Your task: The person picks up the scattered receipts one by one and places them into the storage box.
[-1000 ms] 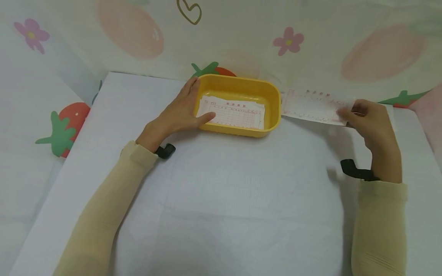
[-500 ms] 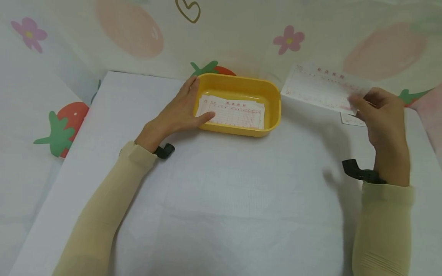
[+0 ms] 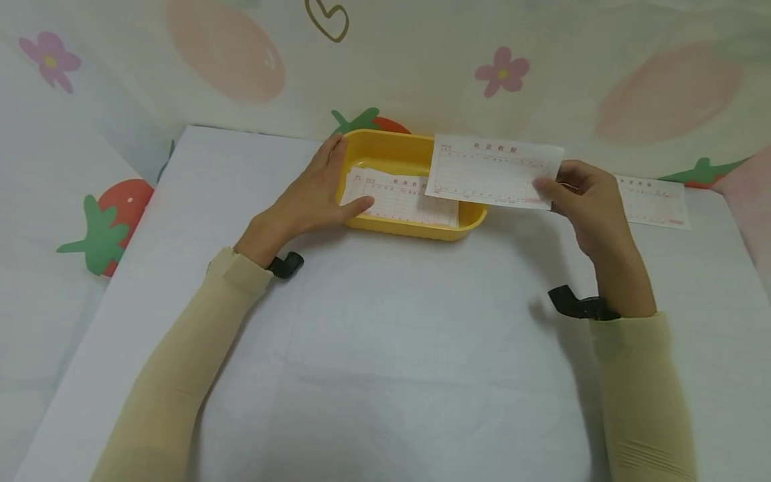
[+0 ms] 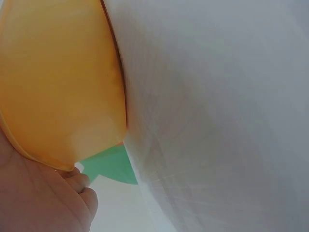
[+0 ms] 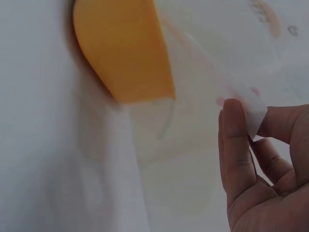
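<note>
A yellow plastic basket (image 3: 391, 231) stands at the back of the table, with several printed receipt slips (image 3: 391, 201) lying in it. My left hand (image 3: 313, 191) grips its left end, thumb over the front rim and fingers along the outer side; the left wrist view shows the palm against the basket wall (image 4: 63, 82). Between thumb and fingers, my right hand (image 3: 593, 201) pinches a white receipt slip (image 3: 488, 171) with red print by its right edge. The slip is held above the basket's right end and covers part of it. In the right wrist view, the slip (image 5: 256, 113) appears nearly edge-on.
Another receipt slip (image 3: 656, 204) lies on the table at the back right, partly behind the right hand. A white cloth covers the table (image 3: 421, 335). Close behind the basket rises a backdrop (image 3: 409, 67) printed with strawberries and flowers.
My right hand lifted a receipt slip from the back right, then carried it left over the basket's right end. The slip beneath it came into view. The left hand stayed on the basket.
</note>
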A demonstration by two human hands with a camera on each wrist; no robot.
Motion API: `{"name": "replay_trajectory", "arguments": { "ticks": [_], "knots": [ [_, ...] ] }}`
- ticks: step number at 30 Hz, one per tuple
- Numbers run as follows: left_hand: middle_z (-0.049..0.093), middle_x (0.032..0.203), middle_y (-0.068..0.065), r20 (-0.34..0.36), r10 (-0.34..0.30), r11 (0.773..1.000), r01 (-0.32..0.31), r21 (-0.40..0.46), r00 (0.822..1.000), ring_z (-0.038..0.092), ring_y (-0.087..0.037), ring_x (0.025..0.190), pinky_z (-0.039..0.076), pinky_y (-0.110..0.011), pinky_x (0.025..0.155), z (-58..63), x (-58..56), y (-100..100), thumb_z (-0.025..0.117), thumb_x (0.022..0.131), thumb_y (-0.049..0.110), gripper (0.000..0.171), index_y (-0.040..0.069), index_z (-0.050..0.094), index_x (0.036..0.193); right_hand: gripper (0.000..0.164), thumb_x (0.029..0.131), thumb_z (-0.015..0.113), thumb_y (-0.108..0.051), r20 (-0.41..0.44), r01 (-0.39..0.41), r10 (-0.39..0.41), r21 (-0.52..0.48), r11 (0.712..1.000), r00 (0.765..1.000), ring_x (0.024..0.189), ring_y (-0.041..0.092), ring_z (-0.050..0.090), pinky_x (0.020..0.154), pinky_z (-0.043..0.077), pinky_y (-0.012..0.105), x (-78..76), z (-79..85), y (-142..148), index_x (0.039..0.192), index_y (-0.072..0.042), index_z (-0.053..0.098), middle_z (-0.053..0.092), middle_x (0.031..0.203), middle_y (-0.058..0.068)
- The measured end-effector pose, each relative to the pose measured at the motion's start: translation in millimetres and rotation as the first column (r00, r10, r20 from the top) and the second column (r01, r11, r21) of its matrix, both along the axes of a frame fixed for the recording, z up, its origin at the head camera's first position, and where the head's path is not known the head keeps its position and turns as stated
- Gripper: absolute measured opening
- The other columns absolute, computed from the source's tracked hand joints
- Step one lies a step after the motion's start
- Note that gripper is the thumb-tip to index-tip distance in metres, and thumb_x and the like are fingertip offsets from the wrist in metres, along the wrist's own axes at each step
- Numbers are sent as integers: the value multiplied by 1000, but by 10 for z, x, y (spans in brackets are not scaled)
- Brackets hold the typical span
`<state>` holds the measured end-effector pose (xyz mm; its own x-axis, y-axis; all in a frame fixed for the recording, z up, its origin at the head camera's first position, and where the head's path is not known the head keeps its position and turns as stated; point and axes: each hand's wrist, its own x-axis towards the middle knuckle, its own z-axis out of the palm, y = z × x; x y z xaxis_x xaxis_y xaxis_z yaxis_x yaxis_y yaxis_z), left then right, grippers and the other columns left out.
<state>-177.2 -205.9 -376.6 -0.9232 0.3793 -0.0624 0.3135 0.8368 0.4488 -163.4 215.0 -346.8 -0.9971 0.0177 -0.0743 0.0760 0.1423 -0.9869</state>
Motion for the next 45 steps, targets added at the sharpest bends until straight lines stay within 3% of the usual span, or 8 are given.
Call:
{"name": "replay_trajectory", "arguments": {
  "ticks": [6, 15, 19, 25, 29, 33, 38, 45],
  "knots": [
    [-11, 180, -12, -3, 2, 1000, -2, -10, 1000, 5, -33, 168, 17, -50, 137, -3, -9, 1, 54, 98, 68, 116, 4, -10, 169, 24, 94, 78, -9, -8, -69, 69, 15, 998, 998, 88, 9, 72, 76, 63, 18, -11, -44, -256, 116, -2, 72, 72, 104, -3],
    [-11, 180, -12, -3, 8, 1000, -8, 1, 1000, 6, -33, 168, 18, -51, 136, -26, -24, -1, 55, 97, 68, 115, 5, -9, 169, 36, 99, 74, -18, -9, -107, 112, 214, 971, 994, 91, 8, 69, 77, 62, 16, -34, -84, -509, 131, -1, 68, 68, 111, -4],
    [-10, 180, -12, -8, 8, 1000, -8, -1, 1000, 7, -34, 168, 19, -51, 136, -19, -25, 1, 55, 97, 68, 115, 5, -8, 170, 35, 100, 73, -18, -25, -112, 122, 251, 961, 992, 89, 9, 69, 76, 62, 16, -33, -95, -636, 130, -1, 69, 66, 112, 0],
    [-10, 180, -13, -15, -3, 1000, 3, 5, 1000, 6, -34, 168, 19, -51, 136, -2, -15, -7, 54, 98, 68, 115, 4, -9, 169, 31, 98, 75, -18, -87, -117, 148, 291, 949, 985, 88, 15, 66, 73, 58, 14, -46, -101, -909, 124, -1, 72, 68, 111, 6],
    [-10, 180, -14, -9, -11, 1000, 11, 14, 1000, 5, -33, 168, 18, -50, 136, -5, 2, 0, 54, 98, 68, 115, 4, -10, 169, 37, 98, 76, -25, -178, -120, 201, 385, 915, 963, 99, 22, 69, 87, 60, 20, -45, -78, -1057, 127, -3, 72, 72, 114, 13],
    [-12, 180, -12, -5, -10, 1000, 10, 9, 1000, 4, -33, 168, 17, -50, 137, 10, 7, 3, 54, 98, 68, 114, 5, -11, 169, 38, 99, 74, -24, -275, -76, 220, 454, 888, 936, 105, 29, 74, 95, 63, 28, -35, -44, -1068, 129, 0, 71, 75, 117, 17],
    [-12, 180, -12, -6, -2, 1000, 2, 1, 1000, 5, -32, 168, 16, -49, 137, 46, 2, -5, 54, 98, 67, 114, 5, -11, 169, 33, 101, 71, -20, -343, -14, 194, 463, 886, 919, 101, 28, 74, 82, 57, 9, -51, -16, -968, 126, 1, 72, 76, 117, 17],
    [-10, 180, -12, -1, 2, 1000, -2, 15, 1000, 6, -33, 168, 18, -50, 136, 39, 4, -10, 56, 98, 65, 114, 5, -9, 169, 31, 103, 67, -21, -334, -7, 186, 472, 882, 924, 104, 27, 73, 83, 56, 7, -53, -9, -830, 125, 0, 72, 76, 120, 16]
  ]
}}
